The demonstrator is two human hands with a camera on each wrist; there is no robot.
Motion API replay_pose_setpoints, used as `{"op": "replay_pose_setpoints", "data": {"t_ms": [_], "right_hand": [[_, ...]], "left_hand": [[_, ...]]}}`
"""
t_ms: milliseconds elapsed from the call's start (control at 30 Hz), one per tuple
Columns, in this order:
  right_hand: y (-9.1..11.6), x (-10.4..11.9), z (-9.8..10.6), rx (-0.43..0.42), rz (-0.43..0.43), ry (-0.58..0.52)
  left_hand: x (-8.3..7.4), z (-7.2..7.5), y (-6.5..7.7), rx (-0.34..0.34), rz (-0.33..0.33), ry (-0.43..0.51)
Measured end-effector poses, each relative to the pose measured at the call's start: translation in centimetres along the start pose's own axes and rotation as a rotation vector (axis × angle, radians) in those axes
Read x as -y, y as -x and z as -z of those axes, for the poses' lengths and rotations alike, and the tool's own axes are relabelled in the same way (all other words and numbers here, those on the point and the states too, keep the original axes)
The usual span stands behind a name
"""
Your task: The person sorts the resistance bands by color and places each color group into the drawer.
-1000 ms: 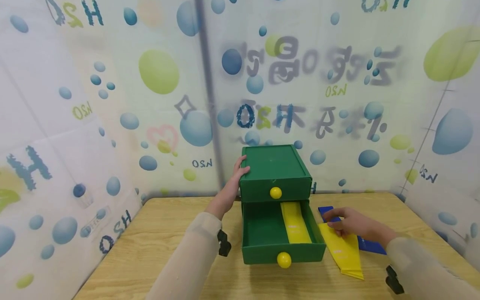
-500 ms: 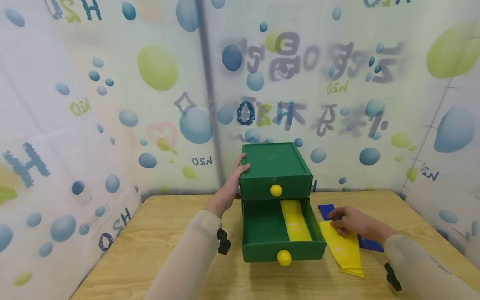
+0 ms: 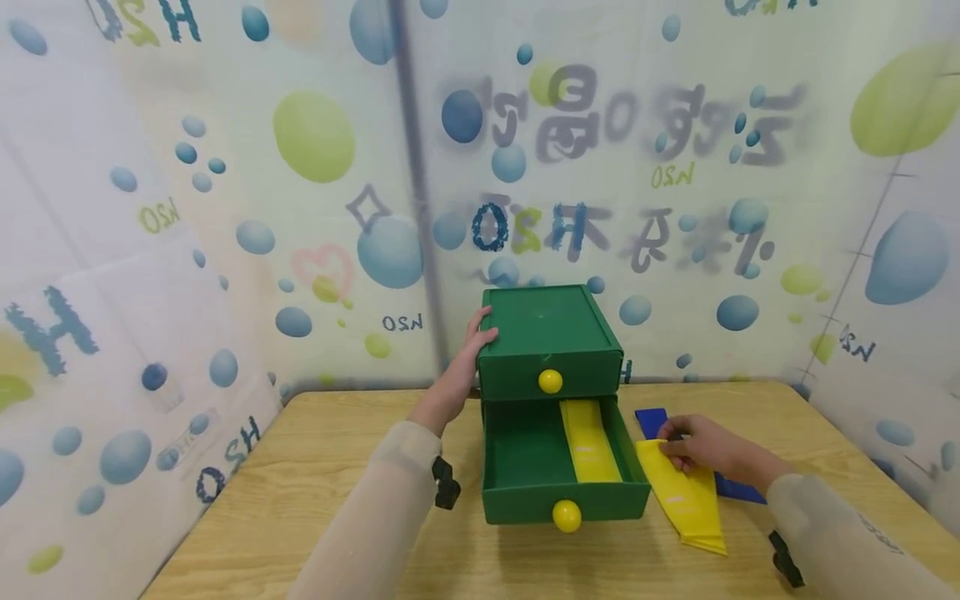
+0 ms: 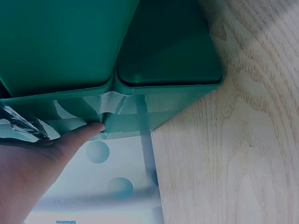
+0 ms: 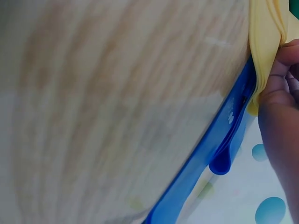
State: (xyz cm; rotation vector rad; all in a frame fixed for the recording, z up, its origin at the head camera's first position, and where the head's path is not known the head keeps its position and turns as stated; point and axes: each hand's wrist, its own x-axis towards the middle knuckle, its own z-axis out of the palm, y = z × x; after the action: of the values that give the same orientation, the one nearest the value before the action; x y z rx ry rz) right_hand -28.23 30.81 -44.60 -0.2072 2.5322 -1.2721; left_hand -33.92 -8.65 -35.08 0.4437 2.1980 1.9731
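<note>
A green two-drawer box stands on the table, its lower drawer pulled out by a yellow knob. In that drawer lies a folded yellow resistance band. My left hand rests against the box's upper left side; in the left wrist view its thumb presses the taped side. Right of the drawer, my right hand pinches the upper edge of another folded yellow resistance band. Beneath it lies a blue resistance band, looped at one end and partly hidden.
The wooden table reaches back to a patterned curtain, which also hangs on both sides. The upper drawer is closed and has its own yellow knob.
My right hand has shifted slightly to the right along the yellow band's upper edge, its fingers drawing closer together on it. My left hand and the box stay put.
</note>
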Motion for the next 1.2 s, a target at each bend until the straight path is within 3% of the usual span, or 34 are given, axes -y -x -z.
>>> {"op": "replay_pose_setpoints", "data": {"t_ms": [433, 767, 967, 1200], "right_hand": [[-0.5, -0.6, -0.5, 0.017, 0.062, -0.076], [0.3, -1.8, 0.2, 0.067, 0.139, -0.136], [2.0, 0.9, 1.9, 0.113, 0.181, -0.088], [5.5, 5.7, 5.1, 0.267, 0.287, -0.074]], "left_hand": [[0.1, 0.6, 0.0, -0.010, 0.007, -0.008], [0.6, -0.2, -0.1, 0.020, 0.021, -0.009], [0.3, 0.0, -0.1, 0.015, 0.006, -0.012], [0.0, 0.1, -0.1, 0.006, 0.002, -0.019]]}}
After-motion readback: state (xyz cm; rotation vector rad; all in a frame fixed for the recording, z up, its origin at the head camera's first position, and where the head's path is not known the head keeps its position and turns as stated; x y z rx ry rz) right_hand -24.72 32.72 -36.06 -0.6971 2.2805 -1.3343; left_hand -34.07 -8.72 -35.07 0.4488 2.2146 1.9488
